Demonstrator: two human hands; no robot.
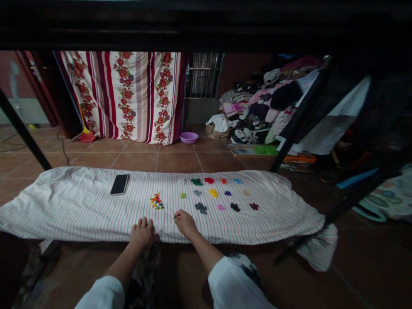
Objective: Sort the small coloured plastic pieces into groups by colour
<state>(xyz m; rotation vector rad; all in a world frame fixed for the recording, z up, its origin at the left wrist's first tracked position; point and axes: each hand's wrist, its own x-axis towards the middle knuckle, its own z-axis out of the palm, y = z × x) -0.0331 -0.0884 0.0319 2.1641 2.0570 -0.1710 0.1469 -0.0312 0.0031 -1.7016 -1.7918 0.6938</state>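
Observation:
My left hand (143,232) lies on the near edge of the striped cloth (82,209), its fingers spread and nothing visible in them. Beside it, my right hand (185,223) is closed in a pinch, with a small dark piece at the fingertips; its exact kind is too small to tell. Just beyond both hands sits a mixed heap of red, yellow and green pieces (156,201), like tiny building bricks. To the right, small piles sorted by colour lie in rough rows, among them dark green pieces (197,182), yellow pieces (214,193), dark grey pieces (200,208) and black pieces (235,207).
A phone (119,184) lies on the cloth at left. Dark metal bars cross overhead and slant down at both sides. Beyond, a purple basin (189,137) stands on the tiles near a floral curtain (127,96), and a heap of clothes (271,98) fills the back right.

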